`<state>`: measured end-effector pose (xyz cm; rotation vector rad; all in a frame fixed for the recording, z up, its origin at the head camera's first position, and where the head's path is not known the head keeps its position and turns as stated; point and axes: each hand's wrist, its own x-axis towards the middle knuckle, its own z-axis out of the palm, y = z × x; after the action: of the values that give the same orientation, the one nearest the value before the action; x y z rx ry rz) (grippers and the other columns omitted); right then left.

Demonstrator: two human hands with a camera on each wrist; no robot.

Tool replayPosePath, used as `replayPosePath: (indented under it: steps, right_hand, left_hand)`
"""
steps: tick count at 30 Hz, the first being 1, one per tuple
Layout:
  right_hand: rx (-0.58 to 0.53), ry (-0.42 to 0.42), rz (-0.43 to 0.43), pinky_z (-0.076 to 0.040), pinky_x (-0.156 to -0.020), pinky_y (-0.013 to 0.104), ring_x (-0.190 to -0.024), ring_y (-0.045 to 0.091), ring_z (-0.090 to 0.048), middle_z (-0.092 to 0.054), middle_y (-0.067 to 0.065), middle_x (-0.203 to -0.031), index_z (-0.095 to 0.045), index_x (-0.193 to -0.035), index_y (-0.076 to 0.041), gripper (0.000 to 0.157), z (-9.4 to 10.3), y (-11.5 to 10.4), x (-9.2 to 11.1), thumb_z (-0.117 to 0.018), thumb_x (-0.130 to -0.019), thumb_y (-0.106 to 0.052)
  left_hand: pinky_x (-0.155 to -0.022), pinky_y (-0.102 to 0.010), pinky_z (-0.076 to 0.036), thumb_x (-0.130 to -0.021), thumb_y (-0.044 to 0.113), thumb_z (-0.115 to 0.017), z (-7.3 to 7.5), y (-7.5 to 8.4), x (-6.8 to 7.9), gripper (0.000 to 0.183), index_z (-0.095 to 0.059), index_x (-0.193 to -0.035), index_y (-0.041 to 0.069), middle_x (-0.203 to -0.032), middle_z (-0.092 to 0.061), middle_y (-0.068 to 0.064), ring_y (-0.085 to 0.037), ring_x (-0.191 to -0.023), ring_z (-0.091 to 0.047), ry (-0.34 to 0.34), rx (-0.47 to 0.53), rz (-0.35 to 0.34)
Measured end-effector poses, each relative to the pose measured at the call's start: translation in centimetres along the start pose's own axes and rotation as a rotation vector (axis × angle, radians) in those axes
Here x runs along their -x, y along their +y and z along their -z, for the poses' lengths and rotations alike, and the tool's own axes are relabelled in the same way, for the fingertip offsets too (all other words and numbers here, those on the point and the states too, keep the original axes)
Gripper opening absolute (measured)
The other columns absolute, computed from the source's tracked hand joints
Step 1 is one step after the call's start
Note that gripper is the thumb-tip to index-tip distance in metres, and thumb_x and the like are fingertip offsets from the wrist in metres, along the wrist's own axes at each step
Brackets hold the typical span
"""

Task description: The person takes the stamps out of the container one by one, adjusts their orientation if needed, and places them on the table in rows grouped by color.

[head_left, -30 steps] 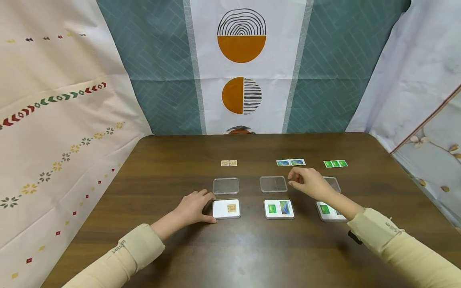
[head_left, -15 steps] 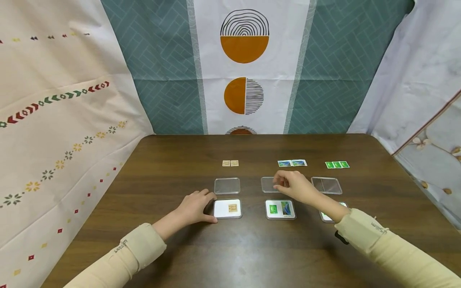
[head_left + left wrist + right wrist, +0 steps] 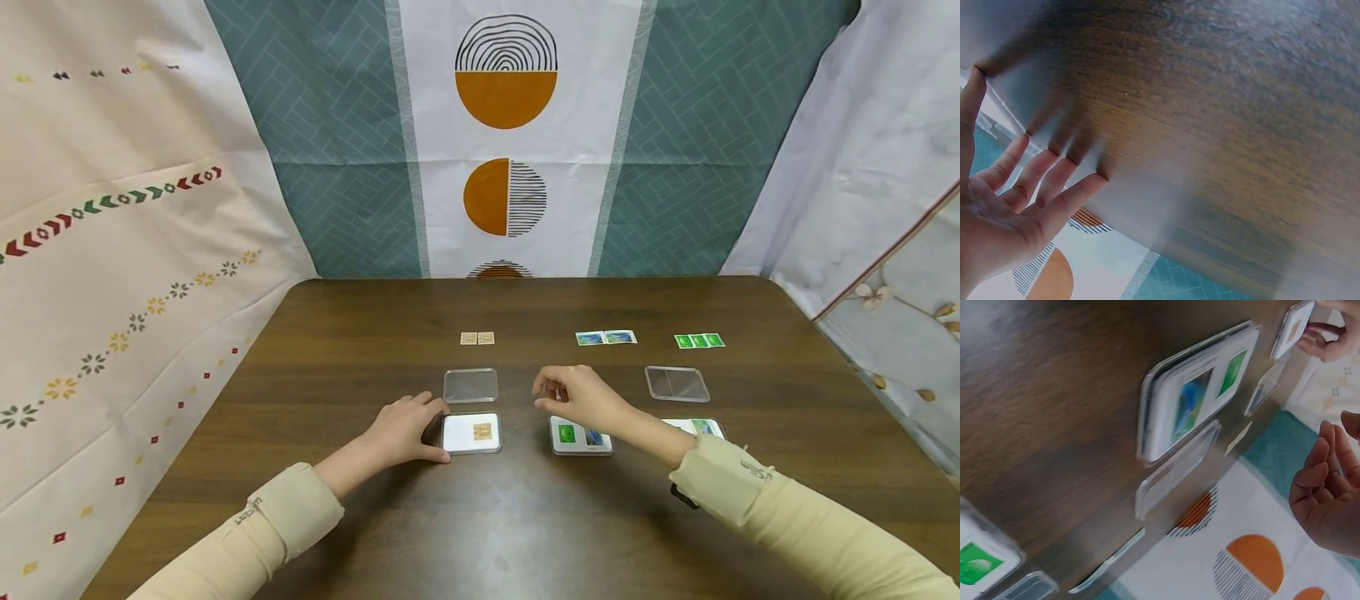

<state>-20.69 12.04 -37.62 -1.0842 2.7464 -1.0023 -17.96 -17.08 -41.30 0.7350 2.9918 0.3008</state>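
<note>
White case (image 3: 459,434), lower middle, long axis left-right, lies lower-left of right hand (image 3: 581,397), fingers loosely curled; left hand (image 3: 402,431) nearer, fingers spread against its left end.

Loosely curled fingers (image 3: 550,377) of the right hand (image 3: 583,396) screen the clear middle lid (image 3: 1179,470) from the head view, and the same hand covers the top of a blue stamp (image 3: 595,440) in the middle case (image 3: 579,451). Right of those fingers, a sleeve (image 3: 723,482) hides part of the right case (image 3: 707,427). Printing on the loose blue stamps (image 3: 590,338) beyond them is too small to read. The left wrist view crops the left hand (image 3: 1010,219) below its fingers.
</note>
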Motion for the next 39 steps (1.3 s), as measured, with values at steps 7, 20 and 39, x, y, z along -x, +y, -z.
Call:
replayPosePath:
  steps: [7,20,39]
  right_hand:
    - [-0.006,-0.025,0.007,-0.039,-0.054,0.019,-0.057,0.004,-0.041,-0.054,-0.004,-0.069,-0.064,-0.088,-0.009,0.006,-0.4,-1.0,-0.6,-0.068,-0.084,-0.011]
    - [-0.061,-0.054,0.025,-0.038,-0.054,0.018,-0.058,0.01,-0.046,-0.057,-0.003,-0.068,-0.064,-0.086,-0.008,0.006,-2.2,-1.8,-2.0,-0.069,-0.082,-0.008]
    - [-0.025,-0.103,0.009,-0.039,-0.056,0.016,-0.057,0.001,-0.043,-0.057,-0.002,-0.067,-0.065,-0.084,-0.004,0.007,-4.8,-2.1,-3.2,-0.07,-0.08,-0.006]
  left_hand:
    - [-0.072,-0.045,-0.049,-0.065,0.045,-0.083,0.1,0.0,0.0,0.062,-0.061,-0.112,0.01,-0.099,-0.06,-0.007,-0.027,-0.084,-0.058,-0.005,0.003,0.004]
    - [-0.071,-0.046,-0.05,-0.063,0.045,-0.083,-0.2,0.0,0.0,0.063,-0.062,-0.112,0.011,-0.1,-0.061,-0.006,-0.028,-0.086,-0.059,0.006,0.006,0.001]
    - [-0.072,-0.046,-0.05,-0.063,0.046,-0.083,-0.4,-0.1,-0.2,0.065,-0.062,-0.112,0.01,-0.1,-0.061,-0.006,-0.028,-0.087,-0.06,0.0,-0.004,0.012]
